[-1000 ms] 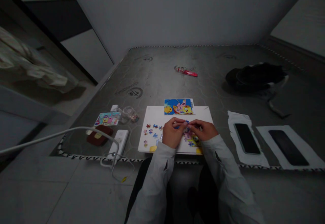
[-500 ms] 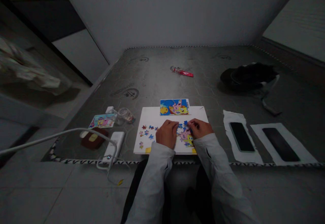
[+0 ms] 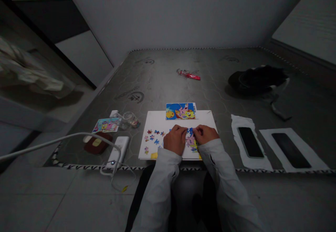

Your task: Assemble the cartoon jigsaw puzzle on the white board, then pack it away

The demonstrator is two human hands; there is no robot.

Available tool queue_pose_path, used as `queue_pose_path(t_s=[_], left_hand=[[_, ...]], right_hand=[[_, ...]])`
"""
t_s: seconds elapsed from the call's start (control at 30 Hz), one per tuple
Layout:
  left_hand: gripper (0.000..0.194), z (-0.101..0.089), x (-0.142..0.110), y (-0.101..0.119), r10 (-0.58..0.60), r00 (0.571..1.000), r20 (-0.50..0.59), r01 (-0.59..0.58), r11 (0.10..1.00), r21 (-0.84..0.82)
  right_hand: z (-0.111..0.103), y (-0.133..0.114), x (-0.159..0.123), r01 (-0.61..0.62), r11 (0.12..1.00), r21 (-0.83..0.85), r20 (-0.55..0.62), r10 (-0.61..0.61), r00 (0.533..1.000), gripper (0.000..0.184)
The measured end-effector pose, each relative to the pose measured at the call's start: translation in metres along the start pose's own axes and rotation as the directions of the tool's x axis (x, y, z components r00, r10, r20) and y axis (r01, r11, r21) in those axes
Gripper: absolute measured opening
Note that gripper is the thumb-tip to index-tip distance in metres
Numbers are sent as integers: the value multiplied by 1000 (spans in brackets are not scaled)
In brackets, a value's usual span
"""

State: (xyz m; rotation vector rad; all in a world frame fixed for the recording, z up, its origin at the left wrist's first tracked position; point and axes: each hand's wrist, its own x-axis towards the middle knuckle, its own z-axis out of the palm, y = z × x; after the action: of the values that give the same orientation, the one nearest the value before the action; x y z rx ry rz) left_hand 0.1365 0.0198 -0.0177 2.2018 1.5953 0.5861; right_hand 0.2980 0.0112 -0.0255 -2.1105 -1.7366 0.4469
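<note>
A white board lies at the near edge of a grey mattress. On it sit a partly joined cartoon jigsaw and several loose pieces to the left. My left hand and my right hand rest side by side on the joined part, fingers curled, pinching around a blue puzzle piece between them. A colourful reference picture lies at the board's far edge.
Two dark phones lie on white paper at the right. Left of the board are a small picture card, a clear bag, a dark red case and a white power strip with cable. A red wrapper and dark clothing lie farther back.
My two hands have drawn closer together over the joined part of the jigsaw. The camera view shifted slightly to the right.
</note>
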Motion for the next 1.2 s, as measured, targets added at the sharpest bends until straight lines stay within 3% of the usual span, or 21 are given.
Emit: queue_pose_path(t_s=[0.27,0.87,1.07,1.2], left_hand=[[27,-2,1,-1,-42,998,48,42,999,19],[29,1,1,-1,-34,995,97,28,998,61],[29,1,0,0,-36,996,79,31,997,65],[33,-5,0,0,-12,996,91,5,997,77]], right_hand=[[1,0,-2,-24,983,179,-25,29,999,28],[3,-6,-3,-86,995,51,-25,88,996,28],[-4,5,-1,-107,990,88,-90,115,989,30],[-4,17,2,-89,986,144,-74,100,992,25]])
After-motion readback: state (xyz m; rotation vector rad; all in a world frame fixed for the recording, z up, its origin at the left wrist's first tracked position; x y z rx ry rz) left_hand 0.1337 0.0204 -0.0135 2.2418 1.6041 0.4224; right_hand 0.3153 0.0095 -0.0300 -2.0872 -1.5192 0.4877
